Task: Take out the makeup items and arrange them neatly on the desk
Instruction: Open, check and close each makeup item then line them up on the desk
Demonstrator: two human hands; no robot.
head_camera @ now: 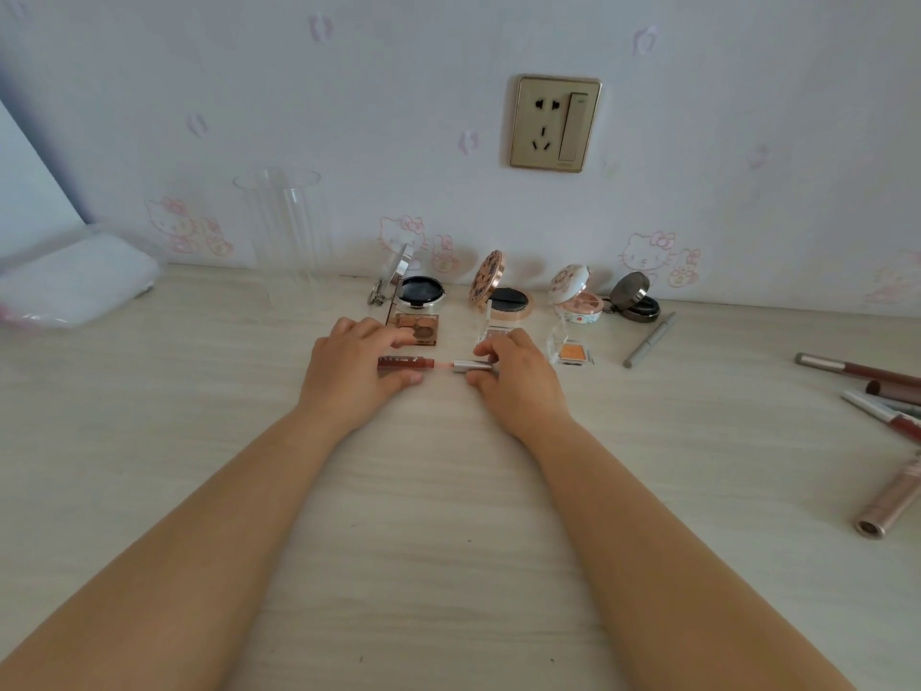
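Now your left hand [351,361] grips the brown lip gloss tube [404,364] low on the desk [448,516], while just to its right your right hand [513,376] pinches its silver cap [471,366], pulled slightly apart from the tube, in front of the row of open compacts [501,291].

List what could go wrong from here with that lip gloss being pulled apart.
1. The left hand holds the tube and the right hand the cap, with the wand bare just above the desk; it could smear it.
2. The open eyeshadow palette lies right behind the left fingers; a knock might shift it.
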